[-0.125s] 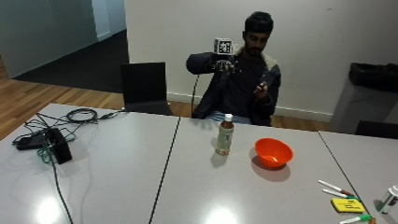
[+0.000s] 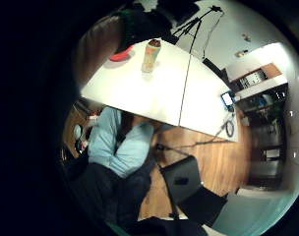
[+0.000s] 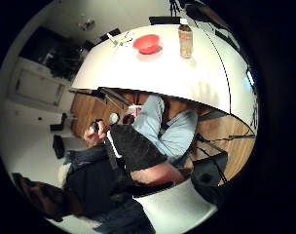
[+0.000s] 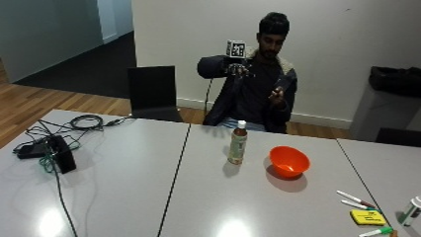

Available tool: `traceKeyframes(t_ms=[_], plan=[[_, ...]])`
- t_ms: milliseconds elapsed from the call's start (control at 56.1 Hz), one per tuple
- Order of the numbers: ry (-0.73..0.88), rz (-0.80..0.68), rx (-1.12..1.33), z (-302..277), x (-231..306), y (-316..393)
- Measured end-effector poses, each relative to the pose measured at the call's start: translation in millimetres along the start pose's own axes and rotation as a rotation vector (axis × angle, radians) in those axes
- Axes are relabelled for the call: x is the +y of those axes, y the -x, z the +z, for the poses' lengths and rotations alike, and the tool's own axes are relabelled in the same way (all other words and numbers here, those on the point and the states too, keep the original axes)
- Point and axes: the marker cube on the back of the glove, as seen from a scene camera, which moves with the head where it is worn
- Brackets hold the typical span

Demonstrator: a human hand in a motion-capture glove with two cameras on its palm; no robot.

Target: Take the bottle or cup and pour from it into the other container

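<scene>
From across the room, a person sits behind the white table [image 4: 131,197] with the gloved right hand [image 4: 236,68] lifted up near the shoulder, far above the table. Its fingers hang down a little bent and hold nothing. The other hand [image 4: 276,95] holds a small dark thing in front of the chest. The bottle [image 4: 237,143] stands upright near the middle of the table, cap on. The orange bowl [image 4: 289,162] sits just beside it, not touching. Some markers [image 4: 354,198] and a yellow block [image 4: 367,217] lie near the table corner. A black box with cables [image 4: 59,153] sits at the far end.

From the little finger side, the bottle [image 2: 151,55] stands on the table with the bowl [image 2: 121,53] beside it, well away from the hand.

From the thumb side, the bottle [image 3: 185,40] and bowl [image 3: 146,43] stand on the table, with the person's knees below.
</scene>
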Motion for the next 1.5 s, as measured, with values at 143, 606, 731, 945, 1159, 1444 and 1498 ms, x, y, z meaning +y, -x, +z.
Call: traceKeyframes(t_ms=[143,606,731,945,1159,1444,1498], plan=[[0.031,-0.066,-0.037,-12.4,7.8,-23.0],[-0.058,0.079,-0.171,56.7,-77.4,-96.6],[0.015,0.156,-0.308,90.0,-103.3,-108.6],[-0.162,0.078,-0.553,181.6,-186.2,-127.4],[-0.045,0.257,-0.850,242.6,-252.0,-110.0],[-0.168,0.107,-1.334,274.2,-311.4,-72.5],[-0.198,0.116,-1.356,280.1,-311.4,-66.5]])
